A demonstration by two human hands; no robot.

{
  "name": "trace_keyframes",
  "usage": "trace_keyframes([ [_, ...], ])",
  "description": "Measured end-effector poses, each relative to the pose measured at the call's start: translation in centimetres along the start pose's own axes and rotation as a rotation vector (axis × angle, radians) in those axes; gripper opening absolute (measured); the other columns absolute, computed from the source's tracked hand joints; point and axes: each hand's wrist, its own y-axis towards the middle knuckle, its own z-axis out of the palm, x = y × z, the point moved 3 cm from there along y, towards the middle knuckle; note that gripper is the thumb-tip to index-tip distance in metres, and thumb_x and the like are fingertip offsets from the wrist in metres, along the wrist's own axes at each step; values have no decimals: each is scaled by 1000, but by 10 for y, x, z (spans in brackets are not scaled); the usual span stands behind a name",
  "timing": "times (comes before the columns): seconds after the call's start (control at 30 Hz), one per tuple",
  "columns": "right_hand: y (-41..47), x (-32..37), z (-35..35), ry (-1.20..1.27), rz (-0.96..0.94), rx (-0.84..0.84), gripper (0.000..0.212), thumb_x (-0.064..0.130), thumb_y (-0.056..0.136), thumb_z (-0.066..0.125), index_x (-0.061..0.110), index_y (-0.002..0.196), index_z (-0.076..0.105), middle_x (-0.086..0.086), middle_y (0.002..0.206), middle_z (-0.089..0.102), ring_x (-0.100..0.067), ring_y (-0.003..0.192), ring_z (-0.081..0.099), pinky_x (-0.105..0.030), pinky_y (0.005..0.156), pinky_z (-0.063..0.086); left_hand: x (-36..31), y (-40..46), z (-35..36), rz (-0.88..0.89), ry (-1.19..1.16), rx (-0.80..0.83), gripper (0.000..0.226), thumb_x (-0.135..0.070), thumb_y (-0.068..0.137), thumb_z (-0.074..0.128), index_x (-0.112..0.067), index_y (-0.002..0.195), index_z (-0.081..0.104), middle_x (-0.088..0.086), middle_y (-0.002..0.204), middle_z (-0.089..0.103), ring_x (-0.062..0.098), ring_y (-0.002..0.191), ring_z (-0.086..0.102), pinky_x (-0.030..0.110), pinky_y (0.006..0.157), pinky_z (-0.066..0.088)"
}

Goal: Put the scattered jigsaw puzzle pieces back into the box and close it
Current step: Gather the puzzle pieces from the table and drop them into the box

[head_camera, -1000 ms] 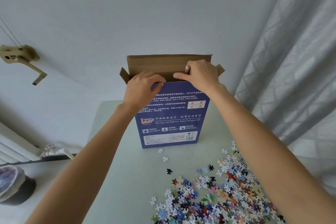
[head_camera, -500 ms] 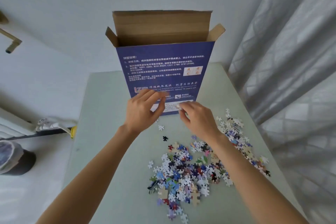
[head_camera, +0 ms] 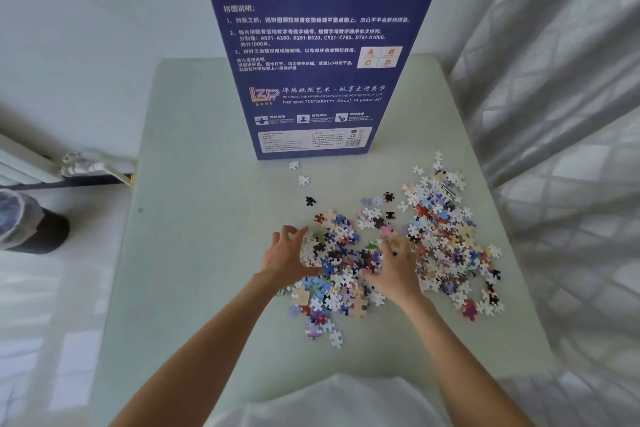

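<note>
We are at the beginning: the box (head_camera: pixel 317 73) stands upright at the far side of the table (head_camera: pixel 194 253) with its top flaps open, and as far as we see almost all the pieces (head_camera: pixel 388 253) lie scattered on the table in front of it, so the collecting and the closing are left. Our left hand (head_camera: pixel 289 255) is curved around the left edge of the heap and our right hand (head_camera: pixel 394 269) lies with spread fingers on its middle. Both hands rest on pieces, but we cannot tell if they already grip any.
</note>
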Motion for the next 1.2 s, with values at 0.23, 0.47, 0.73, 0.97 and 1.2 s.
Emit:
trace_keyframes([
  [0.23, -15, 37, 29, -93, -251, 106, 91, 53, 68, 73, 23, 140, 25, -8, 151, 4, -29, 129, 24, -39, 97, 44, -5, -16, 26, 63, 99, 11, 109, -55, 61, 78, -29, 146, 15, 2, 138, 24, 22, 124, 25, 34, 96, 45],
  [0.47, -23, 29, 29, -177, -146, 59, 104, 54, 62, 76, 24, 142, 17, -5, 143, 22, -26, 120, 33, -36, 89, 46, -4, -24, 31, 63, 42, -7, 99, -45, 63, 81, -26, 142, 25, 2, 138, 26, 21, 124, 30, 32, 95, 46],
  [0.73, -21, 36, 31, 24, -98, -27, 69, 39, 67, 78, 14, 120, 41, -8, 123, 39, -18, 103, 46, -26, 84, 49, 2, -41, 38, 16, -114, -82, 63, -35, 78, 72, -22, 132, 44, 2, 131, 42, 21, 115, 47, 30, 97, 43],
  [0.97, -15, 31, 21, 46, -157, -14, 63, 33, 75, 73, 14, 127, 43, -3, 123, 49, -16, 101, 55, -23, 80, 46, 6, -47, 34, -82, -269, -141, 37, -24, 83, 68, -17, 118, 58, 4, 113, 56, 21, 95, 60, 28, 86, 49],
  [1.2, -10, 14, 9, 154, -258, -72, 48, 25, 81, 69, 12, 125, 55, -2, 122, 62, -17, 111, 59, -27, 94, 47, 4, -51, 31, -189, -327, -211, 28, -17, 81, 71, -14, 108, 67, 5, 107, 61, 19, 88, 57, 24, 78, 43],
])
